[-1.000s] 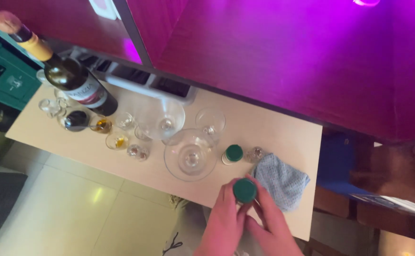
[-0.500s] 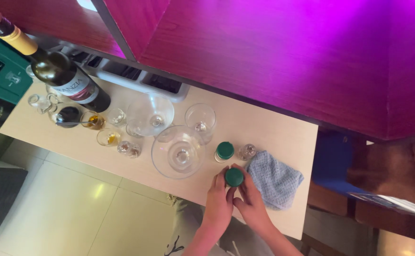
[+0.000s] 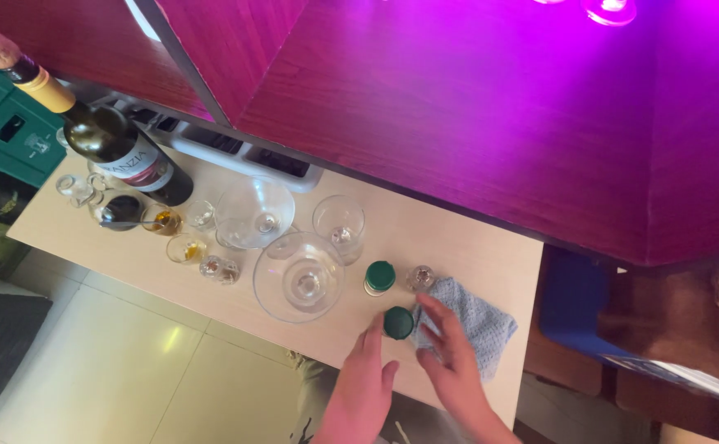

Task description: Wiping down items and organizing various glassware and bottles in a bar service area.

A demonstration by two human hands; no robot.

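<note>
Flanking a small green-capped jar point(image 3: 398, 322) near the counter's point(image 3: 228, 292) front edge, the left hand point(image 3: 365, 380) and right hand point(image 3: 451, 362) hover with fingers loose, grasping nothing. Judging by this, pick-up comes next: both must close squarely around it, clear of the blue cloth point(image 3: 479, 325).

This looks like a bar. A pale bench point(image 3: 474, 247) under a dark wooden counter point(image 3: 474, 107) lit by pink-purple light carries a corked wine bottle point(image 3: 105, 136), wide stemmed glasses point(image 3: 298, 275), small shot glasses point(image 3: 185, 248) and a folded cloth point(image 3: 479, 325); green crates point(image 3: 6, 131) stand at the left.
</note>
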